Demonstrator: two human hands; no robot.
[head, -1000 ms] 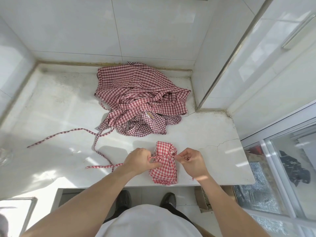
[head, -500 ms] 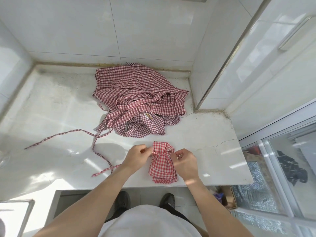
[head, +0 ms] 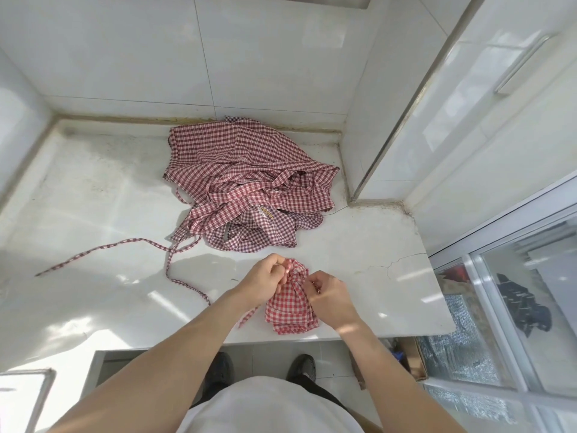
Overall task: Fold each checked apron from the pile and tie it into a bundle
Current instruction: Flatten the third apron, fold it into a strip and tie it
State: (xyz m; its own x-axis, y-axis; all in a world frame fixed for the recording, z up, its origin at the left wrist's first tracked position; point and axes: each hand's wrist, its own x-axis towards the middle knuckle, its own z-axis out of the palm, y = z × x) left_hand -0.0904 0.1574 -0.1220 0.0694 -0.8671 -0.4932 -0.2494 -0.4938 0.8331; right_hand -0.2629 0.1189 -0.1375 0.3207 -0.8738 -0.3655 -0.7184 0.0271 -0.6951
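Observation:
A folded red-checked apron bundle (head: 290, 306) lies near the front edge of the white counter (head: 93, 214). My left hand (head: 265, 276) pinches its strap at the bundle's top left. On the bundle's right side, my right hand (head: 329, 295) pinches the other strap end. Both hands meet at the knot on top. Behind them, a loose pile of checked aprons (head: 249, 189) sits toward the back wall, and long straps (head: 103, 250) trail from it to the left and front.
A tiled wall closes the back and left. A white cabinet (head: 468, 120) stands at the right, with a glass door (head: 515, 307) beyond the counter's right edge. A crack marks the counter's right part. My shoes show under the front edge.
My two hands have come closer together at the top of the bundle, drawing the straps in toward the knot. The trailing strap at the left has shortened toward the bundle.

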